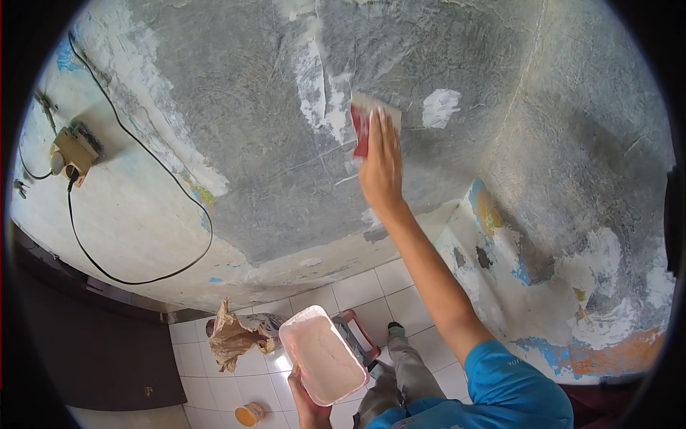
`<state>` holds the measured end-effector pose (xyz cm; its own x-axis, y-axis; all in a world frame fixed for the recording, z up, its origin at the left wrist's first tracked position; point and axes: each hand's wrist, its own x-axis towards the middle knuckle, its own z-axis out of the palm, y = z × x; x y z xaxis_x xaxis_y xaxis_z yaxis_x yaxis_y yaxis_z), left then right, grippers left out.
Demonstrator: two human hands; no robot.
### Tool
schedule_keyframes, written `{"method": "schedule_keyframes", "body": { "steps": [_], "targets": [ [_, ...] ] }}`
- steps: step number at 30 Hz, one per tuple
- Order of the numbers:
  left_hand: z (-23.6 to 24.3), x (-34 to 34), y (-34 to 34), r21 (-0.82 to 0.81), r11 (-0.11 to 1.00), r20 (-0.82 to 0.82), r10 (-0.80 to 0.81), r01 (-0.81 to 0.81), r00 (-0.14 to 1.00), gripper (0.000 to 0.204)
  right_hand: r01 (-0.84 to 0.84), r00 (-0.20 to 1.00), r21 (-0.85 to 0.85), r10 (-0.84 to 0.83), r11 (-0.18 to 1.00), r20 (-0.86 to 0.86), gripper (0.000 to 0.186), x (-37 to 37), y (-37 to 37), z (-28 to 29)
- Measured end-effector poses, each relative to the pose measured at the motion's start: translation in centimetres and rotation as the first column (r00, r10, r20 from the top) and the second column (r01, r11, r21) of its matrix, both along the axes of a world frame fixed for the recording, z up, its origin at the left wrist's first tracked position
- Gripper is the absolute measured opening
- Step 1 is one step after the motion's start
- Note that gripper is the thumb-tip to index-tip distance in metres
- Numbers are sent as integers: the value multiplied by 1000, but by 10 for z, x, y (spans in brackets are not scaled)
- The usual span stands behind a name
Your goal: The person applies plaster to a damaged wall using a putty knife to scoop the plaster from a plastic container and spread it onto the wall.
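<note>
My right hand point(382, 161) is stretched up to the grey wall point(250, 114), fingers pressed along a red-and-pale putty scraper point(360, 130). The scraper's broad edge points up and lies against or very near the wall. Streaks of white filler point(321, 93) run beside it on the left, and a separate white dab point(441, 108) sits to its right. Low down, my left hand point(307, 400) grips the side of a rectangular tub point(321, 357) of smooth, pale pinkish-white paste. Most of the left fingers are hidden beneath the tub.
At left, a socket adapter point(73, 154) with plugs and a looping black cable point(161, 275) is on the wall. Below are a crumpled brown paper bag point(239, 336), a red-and-grey step stool point(361, 336) and an orange pot point(249, 414) on white tiles. A dark cabinet point(93, 343) stands left.
</note>
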<state>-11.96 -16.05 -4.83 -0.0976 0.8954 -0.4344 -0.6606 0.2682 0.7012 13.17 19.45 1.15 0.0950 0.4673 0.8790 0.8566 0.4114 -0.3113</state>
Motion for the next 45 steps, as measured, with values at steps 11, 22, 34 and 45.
{"method": "schedule_keyframes", "body": {
  "steps": [11,22,34,45],
  "targets": [
    [7,1,5,4,1000,5,-9,9,1000,56,-98,994,-57,100,994,33,67,-7,-14,-57],
    [-4,-4,3,-33,999,18,15,-14,1000,57,-21,944,-219,92,976,318,58,34,-15,-119],
    [1,9,2,-76,995,-12,57,-58,998,54,96,895,-78,-52,992,444,56,73,19,-107],
    [2,27,3,-71,996,-13,57,-58,998,55,101,946,114,-131,988,298,57,102,28,27]
  ]
}}
